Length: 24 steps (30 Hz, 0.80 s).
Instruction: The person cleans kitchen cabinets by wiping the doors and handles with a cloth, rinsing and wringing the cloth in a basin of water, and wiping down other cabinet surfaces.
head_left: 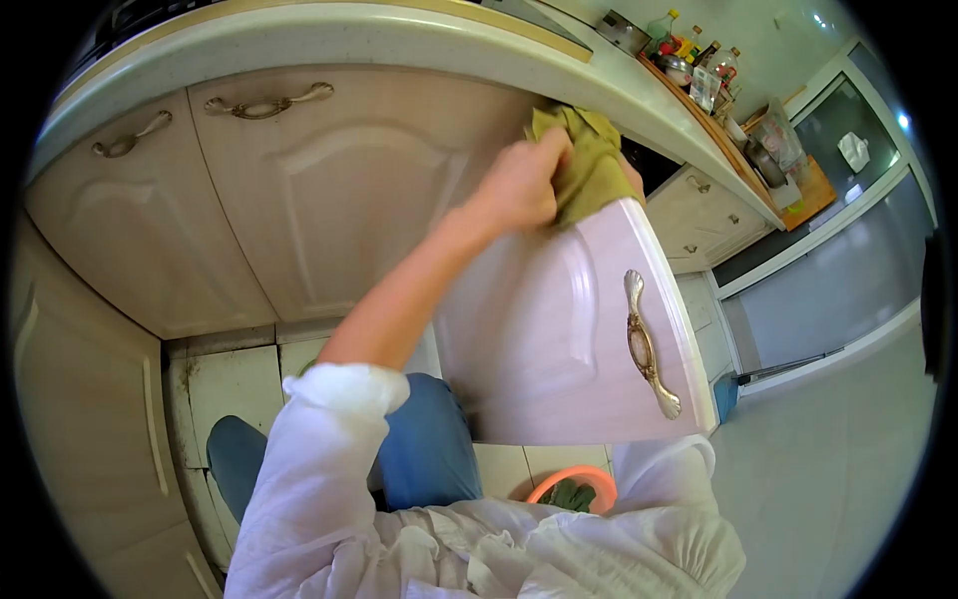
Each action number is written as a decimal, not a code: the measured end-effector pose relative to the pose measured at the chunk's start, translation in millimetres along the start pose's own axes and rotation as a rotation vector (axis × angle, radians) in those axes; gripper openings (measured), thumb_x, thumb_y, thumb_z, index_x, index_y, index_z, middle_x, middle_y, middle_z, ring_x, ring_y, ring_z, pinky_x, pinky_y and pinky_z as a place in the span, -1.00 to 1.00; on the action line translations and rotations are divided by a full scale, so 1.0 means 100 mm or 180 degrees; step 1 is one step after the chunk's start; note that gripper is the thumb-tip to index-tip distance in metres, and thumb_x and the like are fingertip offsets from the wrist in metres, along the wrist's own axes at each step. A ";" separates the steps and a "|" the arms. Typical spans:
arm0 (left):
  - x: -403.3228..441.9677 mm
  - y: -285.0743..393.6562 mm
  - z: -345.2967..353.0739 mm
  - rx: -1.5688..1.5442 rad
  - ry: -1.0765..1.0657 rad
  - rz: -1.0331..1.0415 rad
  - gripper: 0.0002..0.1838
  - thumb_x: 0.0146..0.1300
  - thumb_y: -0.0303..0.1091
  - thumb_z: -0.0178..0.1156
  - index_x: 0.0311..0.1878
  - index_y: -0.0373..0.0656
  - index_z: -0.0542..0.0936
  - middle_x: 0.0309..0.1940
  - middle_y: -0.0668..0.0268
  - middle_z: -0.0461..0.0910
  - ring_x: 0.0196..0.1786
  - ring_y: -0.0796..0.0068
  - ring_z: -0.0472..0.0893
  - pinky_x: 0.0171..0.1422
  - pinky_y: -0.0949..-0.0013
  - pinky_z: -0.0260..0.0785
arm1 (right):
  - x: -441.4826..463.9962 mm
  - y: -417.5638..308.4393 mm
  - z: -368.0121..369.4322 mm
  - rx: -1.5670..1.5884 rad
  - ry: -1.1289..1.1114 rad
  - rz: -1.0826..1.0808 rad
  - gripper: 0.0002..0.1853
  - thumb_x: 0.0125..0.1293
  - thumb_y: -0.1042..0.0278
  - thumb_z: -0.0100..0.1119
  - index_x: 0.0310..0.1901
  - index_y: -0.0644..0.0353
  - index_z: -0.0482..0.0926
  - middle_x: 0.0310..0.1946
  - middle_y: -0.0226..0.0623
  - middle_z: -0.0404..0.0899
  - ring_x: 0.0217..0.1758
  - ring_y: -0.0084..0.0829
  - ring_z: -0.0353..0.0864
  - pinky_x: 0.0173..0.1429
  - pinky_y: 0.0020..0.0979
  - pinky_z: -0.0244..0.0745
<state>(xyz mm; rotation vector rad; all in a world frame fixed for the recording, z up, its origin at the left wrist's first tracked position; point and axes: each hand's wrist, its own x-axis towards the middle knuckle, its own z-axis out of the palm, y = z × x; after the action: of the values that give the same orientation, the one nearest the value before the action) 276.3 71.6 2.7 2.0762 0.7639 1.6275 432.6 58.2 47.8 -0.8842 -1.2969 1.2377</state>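
A green cloth [589,165] is bunched over the top edge of an open, pale pink cabinet door [529,339], just below the counter. My left hand [524,185] is closed on the cloth from the front of the door. Behind the door's top corner, only a small part of my right hand [632,178] shows beside the cloth; its fingers are hidden. An ornate metal handle [649,344] is on the door's outer side.
The counter [399,35] runs above closed cabinets [329,180]. Bottles [723,65] and a pot [624,33] stand at the back right. An orange basin [604,487] with something dark green sits on the floor beneath the open door. A glass door [833,270] is at right.
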 end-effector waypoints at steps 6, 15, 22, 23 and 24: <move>-0.07 -0.07 0.06 0.0208 0.0044 0.0087 -0.67 -0.06 -0.70 -0.03 -0.19 -0.14 0.37 -0.44 -0.05 0.55 -0.30 -0.21 0.53 -0.24 -0.04 0.35 | -0.06 0.00 -0.04 -0.0130 -0.0429 -0.0570 -0.66 0.44 0.27 -0.03 0.17 0.21 0.42 -0.08 -0.31 0.58 -0.09 -0.48 0.61 -0.02 -0.49 0.54; 0.13 -0.12 0.05 0.0199 0.0258 -0.0062 -0.74 0.02 -0.60 0.02 -0.17 -0.15 0.37 -0.37 -0.03 0.56 -0.23 -0.22 0.51 -0.20 -0.04 0.32 | 0.26 0.23 -0.27 -0.0039 -0.0565 -0.0395 -0.72 0.41 0.38 0.03 0.11 0.19 0.44 -0.14 -0.36 0.57 -0.17 -0.52 0.59 -0.09 -0.52 0.54; -0.52 0.43 0.14 -0.0404 -0.0209 0.0221 -0.65 -0.08 -0.69 0.01 -0.19 -0.10 0.37 -0.46 -0.01 0.49 -0.32 -0.09 0.54 -0.30 0.02 0.34 | -0.41 0.10 -0.28 -0.1120 -0.0312 -0.1275 -0.69 0.41 0.37 0.01 0.13 0.28 0.42 -0.05 -0.31 0.54 -0.04 -0.51 0.55 0.06 -0.51 0.47; -0.66 0.55 0.17 -0.0554 -0.0279 0.0363 -0.64 -0.09 -0.69 0.03 -0.19 -0.10 0.38 -0.46 0.00 0.49 -0.34 -0.05 0.55 -0.30 0.03 0.35 | -0.55 0.06 -0.27 -0.1243 -0.0232 -0.1404 -0.69 0.41 0.37 0.01 0.13 0.28 0.41 -0.05 -0.31 0.53 -0.04 -0.51 0.55 0.07 -0.50 0.46; -0.80 0.70 0.17 -0.0559 -0.0207 0.0665 -0.65 -0.07 -0.63 0.12 -0.18 -0.10 0.37 -0.37 0.01 0.52 -0.31 -0.06 0.55 -0.28 0.04 0.37 | -0.66 0.03 -0.27 -0.1372 -0.0151 -0.1544 -0.69 0.41 0.37 0.01 0.13 0.29 0.41 -0.04 -0.31 0.53 -0.03 -0.51 0.54 0.08 -0.50 0.46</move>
<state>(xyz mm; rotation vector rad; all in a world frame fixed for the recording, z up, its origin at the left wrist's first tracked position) 291.2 -33.0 -19.6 2.1270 0.3780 1.6584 467.3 -1.3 27.8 -0.7707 -1.7286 0.6114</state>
